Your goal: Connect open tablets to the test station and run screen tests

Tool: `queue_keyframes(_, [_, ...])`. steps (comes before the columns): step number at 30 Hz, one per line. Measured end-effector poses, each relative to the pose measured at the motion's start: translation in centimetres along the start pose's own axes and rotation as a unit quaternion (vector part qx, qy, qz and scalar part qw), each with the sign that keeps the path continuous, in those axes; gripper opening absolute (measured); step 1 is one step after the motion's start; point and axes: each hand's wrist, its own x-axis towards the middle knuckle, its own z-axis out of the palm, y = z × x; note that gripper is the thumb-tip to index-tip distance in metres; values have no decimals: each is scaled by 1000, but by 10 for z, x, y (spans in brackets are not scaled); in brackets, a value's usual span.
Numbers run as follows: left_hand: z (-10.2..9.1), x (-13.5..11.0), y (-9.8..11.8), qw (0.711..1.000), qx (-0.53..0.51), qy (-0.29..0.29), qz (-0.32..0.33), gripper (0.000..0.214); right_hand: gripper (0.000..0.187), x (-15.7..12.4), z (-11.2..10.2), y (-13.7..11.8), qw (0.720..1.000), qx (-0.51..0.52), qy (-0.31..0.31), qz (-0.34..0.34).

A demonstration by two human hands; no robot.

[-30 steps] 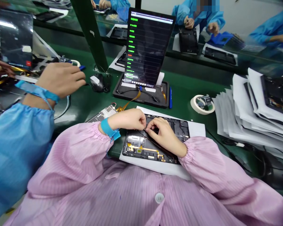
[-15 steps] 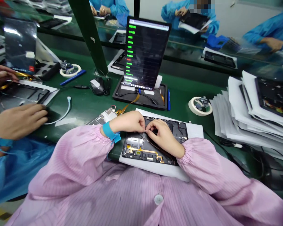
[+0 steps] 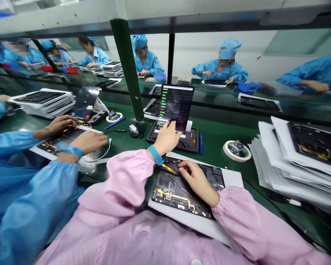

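My left hand [image 3: 167, 138] reaches over the lower part of an upright tablet screen [image 3: 176, 103], fingers stretched out and apart. Its fingertips lie at the display, which shows a list of green lines with one red line. My right hand [image 3: 195, 178] rests over an opened black tablet housing [image 3: 172, 189], thumb and fingers pinched together at the end of a gold flex cable [image 3: 168, 168]. The fingers partly hide the cable's tip. The housing lies on a white sheet [image 3: 233, 179]. A black stand [image 3: 153, 137] holds the screen up.
Right of the housing are a tape roll [image 3: 237, 151] and a stack of white sheets [image 3: 267, 158] with a black housing on top. A blue pen [image 3: 200, 143] and a mouse [image 3: 135, 130] lie near the stand. A co-worker's hand [image 3: 89, 141] is at the left.
My left hand has left the housing and moved up and forward to the screen. My right hand stays over the housing. The view has tilted up, showing more co-workers.
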Motion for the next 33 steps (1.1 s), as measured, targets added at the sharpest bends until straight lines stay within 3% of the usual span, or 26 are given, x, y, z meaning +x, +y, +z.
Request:
queue_keyframes(3, [24, 21, -1, 993, 104, 59, 1, 56, 12, -1, -3, -2, 1000, -13, -1, -6])
queue_keyframes(7, [35, 34, -1, 992, 116, 56, -7, 57, 11, -1, -2, 1, 1000, -15, 0, -18])
queue_keyframes(11, [22, 22, 32, 994, 91, 31, -44, 57, 10, 2, 4, 0, 999, -33, 2, -20])
queue_keyframes(13, [18, 7, 57, 997, 58, -28, -31, 48, 11, 1, -3, -10, 996, -69, -25, -42])
queue_keyframes(15, [21, -10, 77, 993, 26, -119, 1, 33, 10, -5, -27, -28, 982, -150, -86, -82])
queue_keyframes(17, [28, -25, 85, 983, 13, -179, 39, 24, 7, -16, -69, -49, 953, -260, -127, -95])
queue_keyframes(18, [34, -30, 85, 980, 17, -189, 55, 23, 5, -22, -93, -58, 941, -310, -116, -78])
queue_keyframes(21, [51, -40, 77, 976, 55, -191, 88, 19, 7, -42, -160, -69, 927, -373, 20, -14])
queue_keyframes(22, [56, -42, 74, 974, 69, -195, 97, 19, 7, -50, -175, -65, 923, -382, 42, 10])
queue_keyframes(24, [65, -43, 69, 968, 88, -205, 117, 18, 8, -69, -188, -46, 920, -387, 1, 67])
queue_keyframes(26, [71, -43, 67, 962, 99, -211, 140, 19, 11, -90, -183, -18, 919, -368, -86, 116])
queue_keyframes(28, [74, -44, 67, 956, 114, -218, 157, 19, 14, -108, -169, 9, 925, -336, -117, 134])
queue_keyframes(33, [69, -46, 75, 950, 158, -208, 173, 23, 17, -133, -149, 41, 954, -252, -37, 156])
